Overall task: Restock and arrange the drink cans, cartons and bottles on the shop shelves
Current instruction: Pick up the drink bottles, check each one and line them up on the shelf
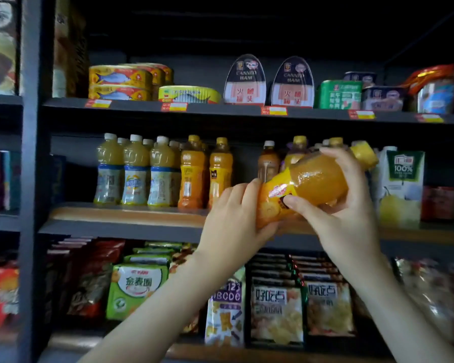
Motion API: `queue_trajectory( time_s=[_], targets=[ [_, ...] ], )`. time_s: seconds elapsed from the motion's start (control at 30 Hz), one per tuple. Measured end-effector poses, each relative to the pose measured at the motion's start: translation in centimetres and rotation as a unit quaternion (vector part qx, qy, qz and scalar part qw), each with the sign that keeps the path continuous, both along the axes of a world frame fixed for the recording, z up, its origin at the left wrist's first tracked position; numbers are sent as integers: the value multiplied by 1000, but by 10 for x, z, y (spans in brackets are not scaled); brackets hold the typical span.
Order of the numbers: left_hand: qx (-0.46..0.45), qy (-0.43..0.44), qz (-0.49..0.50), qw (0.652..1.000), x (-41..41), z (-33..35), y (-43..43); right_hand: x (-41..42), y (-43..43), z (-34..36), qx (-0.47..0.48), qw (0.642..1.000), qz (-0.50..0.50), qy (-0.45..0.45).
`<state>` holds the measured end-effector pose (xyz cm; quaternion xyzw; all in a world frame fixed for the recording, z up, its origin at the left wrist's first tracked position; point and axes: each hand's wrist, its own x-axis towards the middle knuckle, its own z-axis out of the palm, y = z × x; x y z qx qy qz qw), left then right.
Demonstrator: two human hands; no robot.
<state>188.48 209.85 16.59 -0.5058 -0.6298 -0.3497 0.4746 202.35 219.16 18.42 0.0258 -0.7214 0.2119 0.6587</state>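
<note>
Both hands clamped one orange juice bottle [312, 182], tilted, cap beyond the right hand [344, 203], base in the left hand [231, 216]. Recommended: upright it, then seat it in the shelf [121, 226] gap behind the hands, label outward.

I hold the orange plastic juice bottle [315, 183] tilted before the middle shelf [121, 227], my left hand [233, 218] at its base, my right hand [344, 200] around its upper body (cap up-right). Pale plastic bottles [135, 171] stand left; a white carton [401, 187] stands right.
</note>
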Motion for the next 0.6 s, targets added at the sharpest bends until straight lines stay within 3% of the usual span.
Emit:
queue_trajectory(
  time_s=[0.13,0.27,0.4,0.47,0.53,0.6],
  targets=[
    [-95,-141,-64,983,23,-52,-49,11,-32,-51,-79,991,36,-97],
    [-183,-318,-62,928,31,-131,-99,6,-76,-130,-143,967,53,-204],
    [-246,-521,-137,806,30,-212,-146,11,-111,-215,-147,936,38,-318],
    [-254,-620,-181,720,33,-242,-165,21,-124,-254,-138,921,1,-364],
    [-252,-702,-228,626,39,-258,-180,33,-133,-282,-87,921,-31,-378],
    [-266,-737,-268,561,46,-261,-192,45,-135,-301,-2,920,-53,-388]
  ],
)
